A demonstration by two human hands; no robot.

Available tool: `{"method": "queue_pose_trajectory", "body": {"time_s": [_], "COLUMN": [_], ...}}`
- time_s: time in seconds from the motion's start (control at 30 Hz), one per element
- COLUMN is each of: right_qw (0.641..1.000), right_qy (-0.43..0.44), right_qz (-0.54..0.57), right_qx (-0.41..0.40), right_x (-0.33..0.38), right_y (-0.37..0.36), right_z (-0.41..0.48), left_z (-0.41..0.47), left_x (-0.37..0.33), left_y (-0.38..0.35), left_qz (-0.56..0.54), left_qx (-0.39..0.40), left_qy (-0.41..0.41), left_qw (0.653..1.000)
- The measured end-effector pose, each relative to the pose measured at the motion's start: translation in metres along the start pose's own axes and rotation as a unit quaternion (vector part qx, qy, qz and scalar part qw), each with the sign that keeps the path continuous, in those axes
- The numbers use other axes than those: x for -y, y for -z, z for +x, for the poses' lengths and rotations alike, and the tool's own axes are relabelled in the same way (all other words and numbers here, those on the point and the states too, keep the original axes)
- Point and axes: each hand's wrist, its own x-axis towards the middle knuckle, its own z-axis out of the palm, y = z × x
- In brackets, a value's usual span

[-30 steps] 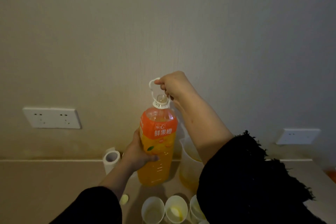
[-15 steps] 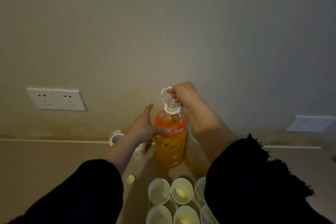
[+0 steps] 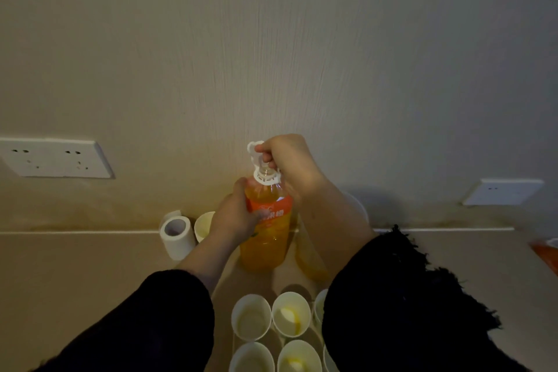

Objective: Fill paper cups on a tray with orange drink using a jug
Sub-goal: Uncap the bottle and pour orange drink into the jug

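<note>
A large orange drink bottle (image 3: 267, 238) with an orange label stands upright on the beige counter by the wall, its mouth uncapped. My left hand (image 3: 237, 217) grips its upper body from the left. My right hand (image 3: 290, 160) holds the white carry handle (image 3: 255, 149) at the neck. A clear jug (image 3: 311, 263) with orange drink stands just right of the bottle, mostly hidden by my right forearm. Several white paper cups (image 3: 252, 315) stand in rows in front of the bottle; at least two hold a little orange liquid. No tray is discernible under them.
A white paper roll (image 3: 176, 234) and a stack of paper cups (image 3: 203, 225) sit left of the bottle by the wall. Wall sockets (image 3: 54, 157) are at left and a second socket (image 3: 502, 192) at right. An orange object (image 3: 546, 254) shows at the right edge.
The bottle has come down from mid-air to stand on the counter. My left hand let go briefly, then took hold of its upper body. My right hand kept the handle throughout.
</note>
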Motion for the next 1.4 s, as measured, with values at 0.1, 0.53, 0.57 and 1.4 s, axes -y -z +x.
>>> {"method": "queue_pose_trajectory", "body": {"time_s": [0.1,0.53,0.57,1.4], "right_qw": [0.998,0.893,0.87,0.783], "right_qy": [-0.01,0.243,0.25,0.414], "right_qz": [-0.054,-0.377,-0.423,-0.463], "right_qx": [-0.001,0.044,0.023,-0.033], "right_x": [0.008,-0.042,-0.048,-0.089], "right_y": [-0.005,-0.014,-0.018,0.002], "right_z": [0.0,-0.018,-0.018,-0.026], "left_z": [0.006,0.007,0.006,-0.031], "left_x": [0.002,0.014,0.015,0.014], "left_y": [0.001,-0.002,-0.002,0.007], "left_qz": [-0.007,0.048,0.067,-0.04], "left_qx": [-0.01,-0.042,-0.047,0.012], "left_qy": [-0.001,-0.055,-0.061,-0.012], "left_qw": [1.0,0.996,0.995,0.999]}}
